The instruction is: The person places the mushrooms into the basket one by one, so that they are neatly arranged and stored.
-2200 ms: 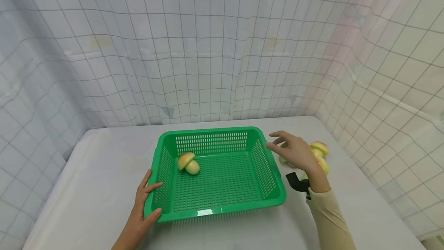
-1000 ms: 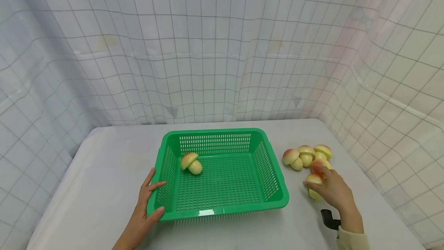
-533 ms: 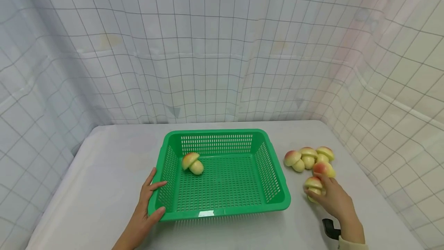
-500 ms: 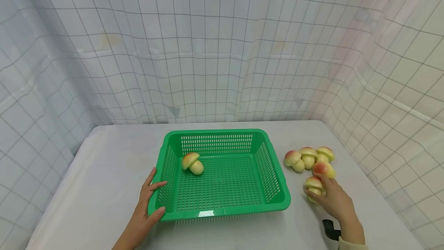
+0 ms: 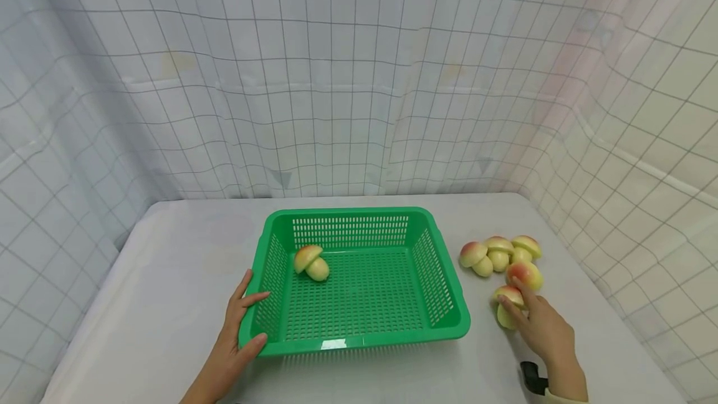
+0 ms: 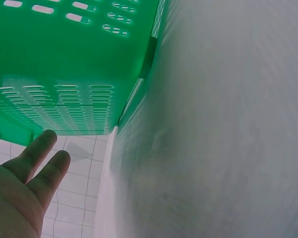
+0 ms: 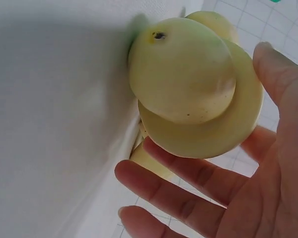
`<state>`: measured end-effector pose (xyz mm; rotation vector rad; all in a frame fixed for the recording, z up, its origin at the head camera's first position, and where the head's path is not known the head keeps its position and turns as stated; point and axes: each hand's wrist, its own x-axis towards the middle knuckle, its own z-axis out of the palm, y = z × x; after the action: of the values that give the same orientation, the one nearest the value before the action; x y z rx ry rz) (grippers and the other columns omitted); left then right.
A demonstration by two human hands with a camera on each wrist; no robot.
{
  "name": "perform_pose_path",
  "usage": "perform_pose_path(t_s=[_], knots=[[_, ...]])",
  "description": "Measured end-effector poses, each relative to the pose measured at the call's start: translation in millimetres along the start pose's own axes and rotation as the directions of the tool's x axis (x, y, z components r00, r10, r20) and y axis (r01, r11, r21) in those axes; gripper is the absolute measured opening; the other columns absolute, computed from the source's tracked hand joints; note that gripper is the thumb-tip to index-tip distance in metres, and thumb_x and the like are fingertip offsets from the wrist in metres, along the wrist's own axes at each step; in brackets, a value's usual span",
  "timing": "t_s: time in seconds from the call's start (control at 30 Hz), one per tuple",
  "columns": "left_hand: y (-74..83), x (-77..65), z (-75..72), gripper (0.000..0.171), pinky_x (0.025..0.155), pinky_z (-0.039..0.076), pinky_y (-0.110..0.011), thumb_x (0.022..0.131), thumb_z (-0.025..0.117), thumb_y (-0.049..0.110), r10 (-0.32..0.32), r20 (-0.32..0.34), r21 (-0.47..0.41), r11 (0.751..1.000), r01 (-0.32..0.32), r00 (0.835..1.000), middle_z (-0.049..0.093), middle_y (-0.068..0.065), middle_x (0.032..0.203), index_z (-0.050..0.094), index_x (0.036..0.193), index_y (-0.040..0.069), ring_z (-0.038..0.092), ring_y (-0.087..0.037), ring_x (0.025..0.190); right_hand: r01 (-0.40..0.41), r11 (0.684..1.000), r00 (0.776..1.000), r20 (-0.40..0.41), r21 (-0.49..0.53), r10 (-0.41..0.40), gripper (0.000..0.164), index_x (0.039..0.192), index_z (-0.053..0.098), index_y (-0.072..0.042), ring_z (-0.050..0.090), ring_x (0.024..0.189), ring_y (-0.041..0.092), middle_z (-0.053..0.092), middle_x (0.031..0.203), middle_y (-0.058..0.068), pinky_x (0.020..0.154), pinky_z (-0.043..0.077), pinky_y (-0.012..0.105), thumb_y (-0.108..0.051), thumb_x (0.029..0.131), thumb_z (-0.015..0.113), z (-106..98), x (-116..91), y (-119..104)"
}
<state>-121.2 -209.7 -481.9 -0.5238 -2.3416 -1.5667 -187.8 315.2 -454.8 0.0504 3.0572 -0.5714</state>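
Note:
A green plastic basket [image 5: 359,343] stands on the white table, with one toy mushroom [image 5: 311,263] lying in its left part. My left hand [image 5: 227,341] rests at the basket's left rim, its thumb over the front corner; in the left wrist view its fingers [image 6: 48,173] look straight along the outer wall. To the right of the basket, my right hand [image 5: 541,327] pinches a toy mushroom [image 5: 507,317] by its red-and-yellow cap. The right wrist view shows that mushroom [image 7: 184,74] stem first, thumb on one side of the cap and fingers on the other, close to the table.
Several more toy mushrooms [image 5: 498,254] sit behind the right hand, one red-topped mushroom [image 5: 525,274] right by its fingertips. A black wrist piece [image 5: 533,378] hangs by the right wrist. Grid-patterned white curtains [image 5: 336,111] enclose the table [image 5: 168,279] at the back and sides.
The right hand has moved from the basket's right rim to the mushrooms on the right, its thumb now lying across the nearest cap. The left hand has stayed at the basket.

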Motion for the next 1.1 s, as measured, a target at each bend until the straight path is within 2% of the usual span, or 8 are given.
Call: perform_pose_path(t_s=[0.1,0.2,0.33,0.53,0.63,0.9,1.1], knots=[[-0.4,0.0,-0.2,0.057,0.094,0.019,-0.013,0.087,0.052,-0.003,0.003,0.002,0.003,1.000,-0.003,1.000,-0.004,-0.005,0.158,0.036,0.141,0.005,-0.001,-0.018,0.142,-0.028,1.000,1.000,0.014,-0.009,0.028,0.081,0.146,0.030,-0.001,0.053,0.105,0.051,0.050,0.125,0.035,0.069,0.044,0.058,-0.063,0.094,0.034,0.0,0.0,1.2],[-0.2,0.2,-0.5,0.057,0.094,0.019,-0.012,0.087,0.052,-0.002,0.003,0.003,0.006,1.000,-0.003,1.000,-0.004,-0.005,0.158,0.036,0.141,0.005,-0.001,-0.017,0.141,-0.063,0.998,0.998,0.018,-0.008,0.063,0.084,0.144,0.031,0.001,0.053,0.103,0.052,0.056,0.119,0.031,0.068,0.043,0.059,-0.066,0.092,0.032,1.4,-0.3,3.2],[0.6,0.7,-1.0,0.057,0.095,0.019,-0.012,0.087,0.053,-0.002,0.001,0.002,0.007,1.000,-0.001,1.000,-0.004,-0.004,0.158,0.036,0.141,0.005,0.000,-0.017,0.141,-0.106,0.994,0.994,0.013,0.002,0.106,0.085,0.139,0.034,-0.001,0.058,0.090,0.050,0.064,0.105,0.026,0.057,0.044,0.052,-0.070,0.090,0.032,3.1,-1.7,3.6],[0.2,0.6,-0.4,0.057,0.095,0.017,-0.013,0.087,0.052,-0.002,0.000,0.001,0.010,1.000,0.000,1.000,-0.004,-0.005,0.158,0.036,0.141,0.005,-0.001,-0.018,0.142,-0.134,0.991,0.991,0.016,0.002,0.134,0.085,0.136,0.035,-0.002,0.061,0.073,0.040,0.063,0.091,0.026,0.051,0.041,0.044,-0.071,0.088,0.033,2.1,-2.8,1.4],[-0.3,0.2,-0.1,0.057,0.095,0.017,-0.013,0.087,0.052,-0.002,0.000,0.003,0.009,1.000,0.000,1.000,-0.004,-0.007,0.158,0.036,0.141,0.005,-0.001,-0.018,0.142,-0.145,0.989,0.989,0.025,0.006,0.145,0.086,0.138,0.035,-0.003,0.060,0.070,0.034,0.062,0.086,0.024,0.050,0.040,0.043,-0.073,0.087,0.034,2.0,-2.4,1.1],[2.6,0.5,0.1,0.057,0.095,0.017,-0.013,0.087,0.053,-0.002,-0.004,0.001,0.002,1.000,0.004,1.000,-0.003,-0.004,0.158,0.036,0.141,0.006,-0.002,-0.018,0.142,-0.160,0.984,0.987,0.008,0.079,0.160,0.092,0.145,0.033,-0.007,0.062,0.087,0.040,0.062,0.112,0.024,0.057,0.044,0.046,-0.075,0.084,0.039,5.8,-0.6,-0.3],[5.2,0.5,1.6,0.058,0.094,0.018,-0.013,0.086,0.055,-0.001,-0.012,-0.013,0.002,1.000,0.012,1.000,-0.002,-0.007,0.157,0.037,0.141,0.007,0.000,-0.020,0.141,-0.151,0.981,0.988,0.003,0.120,0.152,0.092,0.144,0.032,-0.004,0.060,0.093,0.043,0.059,0.117,0.027,0.059,0.045,0.047,-0.073,0.084,0.042,7.0,-0.8,-4.2]])
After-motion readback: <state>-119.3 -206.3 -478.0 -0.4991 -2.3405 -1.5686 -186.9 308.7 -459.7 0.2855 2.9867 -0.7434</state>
